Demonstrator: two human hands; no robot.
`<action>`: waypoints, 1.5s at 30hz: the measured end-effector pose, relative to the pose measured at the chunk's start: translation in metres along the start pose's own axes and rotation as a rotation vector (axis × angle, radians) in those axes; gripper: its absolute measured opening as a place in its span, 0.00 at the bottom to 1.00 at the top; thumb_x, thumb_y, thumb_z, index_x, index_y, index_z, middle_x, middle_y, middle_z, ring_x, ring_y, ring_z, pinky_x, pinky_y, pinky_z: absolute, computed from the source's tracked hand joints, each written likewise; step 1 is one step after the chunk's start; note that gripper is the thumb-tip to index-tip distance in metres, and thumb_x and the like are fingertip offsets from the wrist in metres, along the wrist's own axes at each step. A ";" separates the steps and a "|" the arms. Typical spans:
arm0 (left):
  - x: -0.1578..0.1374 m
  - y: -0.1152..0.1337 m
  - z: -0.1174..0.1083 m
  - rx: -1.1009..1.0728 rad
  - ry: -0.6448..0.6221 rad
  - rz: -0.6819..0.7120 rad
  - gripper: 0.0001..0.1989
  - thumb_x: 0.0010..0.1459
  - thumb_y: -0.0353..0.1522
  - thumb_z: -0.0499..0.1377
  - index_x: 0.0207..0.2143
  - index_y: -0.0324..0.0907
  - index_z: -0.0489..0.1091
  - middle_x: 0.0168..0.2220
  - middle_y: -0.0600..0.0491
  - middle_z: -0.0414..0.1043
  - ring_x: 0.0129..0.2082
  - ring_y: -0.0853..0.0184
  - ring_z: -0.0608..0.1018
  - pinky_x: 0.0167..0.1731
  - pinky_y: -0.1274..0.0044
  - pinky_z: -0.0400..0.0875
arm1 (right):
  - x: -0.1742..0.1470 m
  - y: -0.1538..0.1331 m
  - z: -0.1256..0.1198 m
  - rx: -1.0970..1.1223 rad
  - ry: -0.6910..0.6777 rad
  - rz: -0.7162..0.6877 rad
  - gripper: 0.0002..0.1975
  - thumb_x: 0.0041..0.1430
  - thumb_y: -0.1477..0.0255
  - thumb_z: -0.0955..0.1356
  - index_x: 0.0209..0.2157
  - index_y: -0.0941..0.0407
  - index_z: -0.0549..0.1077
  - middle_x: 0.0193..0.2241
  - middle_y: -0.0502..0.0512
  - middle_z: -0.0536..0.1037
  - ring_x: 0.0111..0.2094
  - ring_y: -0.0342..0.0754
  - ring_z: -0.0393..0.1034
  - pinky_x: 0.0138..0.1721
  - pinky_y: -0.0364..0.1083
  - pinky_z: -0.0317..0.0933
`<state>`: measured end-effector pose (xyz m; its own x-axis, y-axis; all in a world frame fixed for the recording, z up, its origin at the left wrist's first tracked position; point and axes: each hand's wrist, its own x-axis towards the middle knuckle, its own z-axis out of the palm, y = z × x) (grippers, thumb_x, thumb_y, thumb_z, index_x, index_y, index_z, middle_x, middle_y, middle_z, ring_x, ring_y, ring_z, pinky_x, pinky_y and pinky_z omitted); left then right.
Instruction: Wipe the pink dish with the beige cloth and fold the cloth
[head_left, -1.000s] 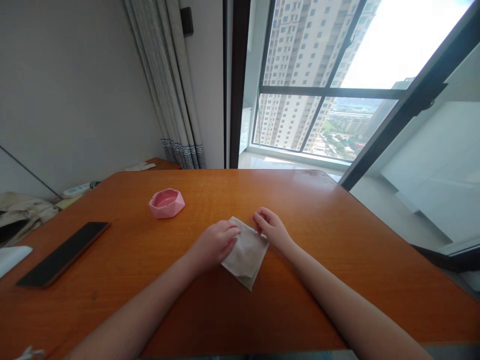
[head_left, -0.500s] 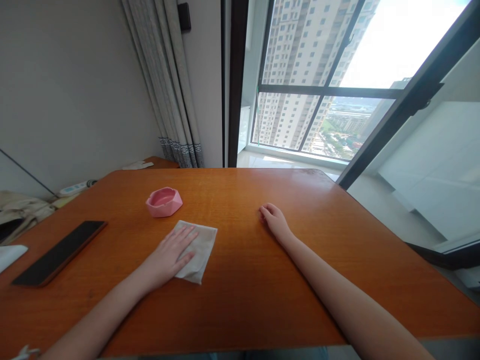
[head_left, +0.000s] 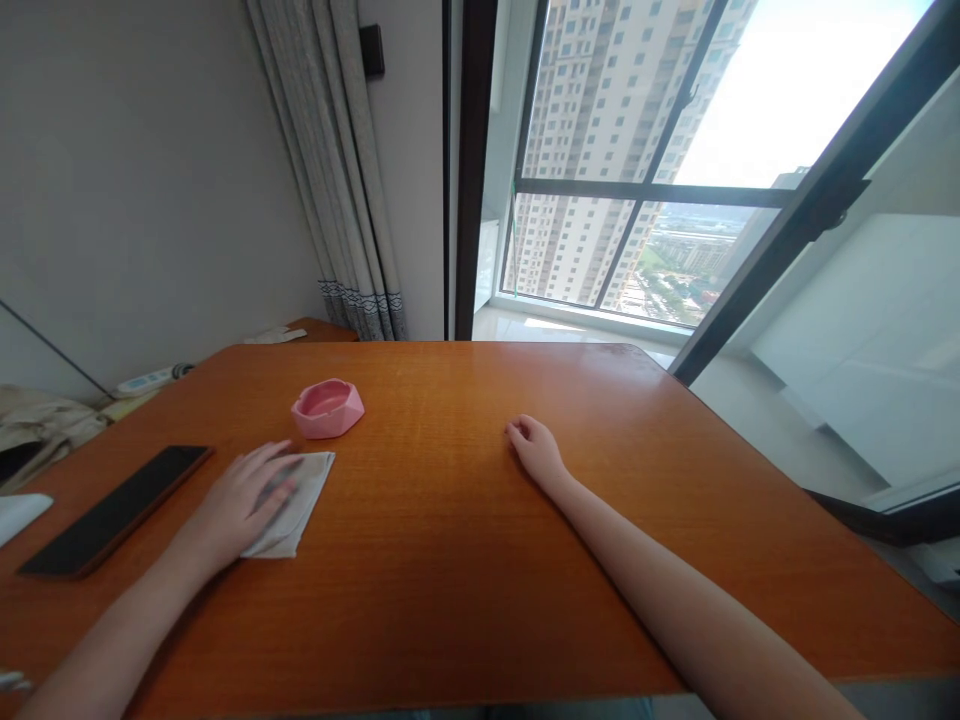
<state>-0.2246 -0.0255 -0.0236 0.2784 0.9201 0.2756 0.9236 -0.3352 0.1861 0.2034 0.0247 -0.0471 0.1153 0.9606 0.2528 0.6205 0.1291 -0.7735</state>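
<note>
My left hand (head_left: 251,505) lies with its fingers stretched out over a folded white tissue (head_left: 309,500) on the wooden table. The fingers and palm cover the tissue's left part, and the hand is slightly smeared by motion. Just beyond the fingertips stands a pink faceted ashtray (head_left: 328,410), apart from both hand and tissue. My right hand (head_left: 537,447) rests on the table to the right, its fingers curled in loosely, with nothing visible in them.
A flat dark tray (head_left: 116,512) lies left of my left hand. Part of a white object (head_left: 22,515) shows at the left edge. Beyond the table are a power strip (head_left: 150,380), a grey curtain (head_left: 330,180) and a window. The brown tabletop (head_left: 427,600) spans the front.
My left hand has slid the tissue left across the table, nearer the dark tray. My right hand holds nearly the same spot; the view has shifted slightly.
</note>
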 end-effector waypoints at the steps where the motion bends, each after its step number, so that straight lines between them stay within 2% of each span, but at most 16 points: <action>1: 0.007 0.021 0.001 -0.031 0.022 0.036 0.19 0.59 0.41 0.47 0.49 0.45 0.65 0.56 0.50 0.64 0.56 0.58 0.65 0.56 0.63 0.57 | 0.001 -0.003 0.003 -0.053 0.009 0.010 0.09 0.53 0.68 0.60 0.23 0.55 0.65 0.20 0.47 0.66 0.24 0.43 0.61 0.27 0.42 0.52; 2: 0.014 0.044 0.004 -0.086 0.037 0.066 0.18 0.59 0.41 0.47 0.47 0.44 0.66 0.53 0.50 0.67 0.53 0.60 0.68 0.54 0.66 0.60 | 0.002 -0.006 0.007 -0.091 0.010 0.011 0.07 0.53 0.69 0.61 0.25 0.55 0.66 0.20 0.46 0.67 0.24 0.43 0.62 0.27 0.42 0.52; 3: 0.022 0.068 0.009 -0.155 0.001 0.112 0.17 0.59 0.40 0.47 0.47 0.44 0.65 0.49 0.50 0.70 0.49 0.61 0.71 0.50 0.69 0.64 | 0.003 -0.009 0.010 -0.110 0.003 0.001 0.05 0.52 0.70 0.61 0.29 0.54 0.68 0.21 0.46 0.68 0.25 0.44 0.63 0.27 0.42 0.52; 5: 0.040 0.117 0.024 -0.280 -0.093 0.201 0.15 0.59 0.37 0.47 0.46 0.43 0.66 0.42 0.50 0.72 0.40 0.65 0.74 0.41 0.74 0.68 | 0.005 -0.013 0.017 -0.090 -0.037 -0.056 0.10 0.51 0.72 0.62 0.38 0.53 0.68 0.24 0.45 0.70 0.26 0.43 0.65 0.29 0.42 0.54; 6: 0.051 0.138 0.033 -0.312 -0.128 0.253 0.14 0.59 0.36 0.48 0.45 0.44 0.66 0.40 0.50 0.72 0.39 0.65 0.74 0.41 0.75 0.68 | 0.006 -0.014 0.019 -0.064 -0.067 -0.094 0.14 0.51 0.73 0.62 0.41 0.52 0.67 0.25 0.45 0.71 0.26 0.43 0.65 0.29 0.41 0.56; 8: 0.076 0.174 0.053 -0.350 -0.096 0.288 0.13 0.57 0.34 0.50 0.44 0.43 0.66 0.39 0.50 0.72 0.37 0.65 0.74 0.40 0.74 0.68 | 0.006 -0.014 0.022 0.005 -0.135 -0.158 0.18 0.50 0.73 0.62 0.45 0.52 0.64 0.29 0.46 0.73 0.26 0.42 0.66 0.31 0.42 0.58; 11: 0.112 0.208 0.076 -0.390 -0.075 0.383 0.17 0.53 0.32 0.54 0.46 0.41 0.64 0.40 0.49 0.71 0.39 0.64 0.74 0.40 0.73 0.68 | 0.006 -0.010 0.021 0.066 -0.194 -0.214 0.22 0.49 0.75 0.63 0.49 0.52 0.63 0.34 0.48 0.74 0.29 0.42 0.68 0.34 0.43 0.61; 14: 0.132 0.222 0.088 -0.380 -0.091 0.437 0.11 0.50 0.28 0.54 0.38 0.40 0.67 0.38 0.49 0.73 0.37 0.63 0.74 0.38 0.74 0.68 | 0.006 -0.009 0.017 -0.008 -0.193 -0.271 0.21 0.47 0.76 0.64 0.46 0.53 0.67 0.38 0.51 0.75 0.37 0.46 0.69 0.41 0.45 0.61; 16: 0.135 0.224 0.091 -0.357 -0.107 0.442 0.08 0.49 0.26 0.53 0.33 0.40 0.68 0.35 0.49 0.74 0.36 0.63 0.75 0.36 0.75 0.68 | 0.004 -0.012 0.016 -0.080 -0.212 -0.300 0.17 0.47 0.75 0.65 0.42 0.54 0.69 0.39 0.52 0.75 0.40 0.48 0.68 0.42 0.46 0.60; 20: 0.131 0.220 0.091 -0.317 -0.123 0.453 0.08 0.49 0.27 0.53 0.33 0.40 0.69 0.36 0.50 0.75 0.36 0.63 0.75 0.37 0.75 0.68 | 0.002 -0.018 0.014 -0.151 -0.249 -0.321 0.15 0.49 0.74 0.65 0.41 0.53 0.69 0.38 0.52 0.76 0.39 0.48 0.69 0.40 0.46 0.60; 35: 0.130 0.221 0.093 -0.317 -0.130 0.452 0.09 0.49 0.26 0.54 0.34 0.40 0.69 0.36 0.49 0.74 0.36 0.63 0.75 0.38 0.75 0.68 | 0.001 -0.021 0.013 -0.156 -0.254 -0.307 0.16 0.48 0.75 0.65 0.42 0.54 0.70 0.38 0.52 0.76 0.39 0.48 0.68 0.40 0.45 0.59; 38: 0.132 0.217 0.087 -0.299 -0.122 0.467 0.08 0.51 0.28 0.54 0.35 0.40 0.68 0.36 0.50 0.73 0.36 0.64 0.74 0.38 0.74 0.68 | 0.002 -0.019 0.013 -0.129 -0.244 -0.316 0.15 0.50 0.74 0.65 0.42 0.54 0.70 0.37 0.52 0.75 0.37 0.46 0.68 0.39 0.44 0.59; 40: 0.133 0.206 0.076 -0.219 -0.032 0.448 0.10 0.54 0.30 0.53 0.39 0.41 0.67 0.38 0.49 0.72 0.39 0.63 0.73 0.46 0.70 0.66 | 0.003 -0.016 0.013 -0.097 -0.235 -0.298 0.15 0.53 0.73 0.63 0.44 0.54 0.69 0.34 0.51 0.75 0.31 0.44 0.67 0.36 0.44 0.60; 41: 0.133 0.198 0.069 -0.152 0.047 0.406 0.12 0.55 0.31 0.53 0.42 0.41 0.67 0.40 0.48 0.72 0.43 0.62 0.72 0.51 0.66 0.61 | 0.003 -0.015 0.013 -0.077 -0.233 -0.285 0.16 0.54 0.73 0.62 0.45 0.55 0.69 0.33 0.51 0.75 0.28 0.43 0.66 0.35 0.43 0.60; 43: 0.131 0.176 0.054 0.007 0.231 0.227 0.17 0.57 0.31 0.51 0.50 0.41 0.63 0.46 0.45 0.69 0.51 0.57 0.67 0.58 0.57 0.46 | 0.004 -0.013 0.013 -0.049 -0.235 -0.268 0.16 0.55 0.73 0.61 0.46 0.56 0.68 0.32 0.50 0.74 0.25 0.41 0.64 0.33 0.43 0.60; 45: 0.126 0.148 0.041 0.142 0.350 -0.011 0.24 0.57 0.33 0.52 0.56 0.41 0.56 0.54 0.40 0.62 0.58 0.51 0.59 0.57 0.50 0.35 | 0.004 -0.012 0.013 -0.057 -0.234 -0.279 0.14 0.56 0.73 0.61 0.44 0.55 0.69 0.31 0.50 0.74 0.26 0.41 0.63 0.33 0.42 0.59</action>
<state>-0.0425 0.0489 -0.0001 0.1842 0.7900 0.5848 0.9601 -0.2721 0.0653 0.1865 0.0305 -0.0441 -0.2410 0.9215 0.3045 0.6463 0.3864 -0.6579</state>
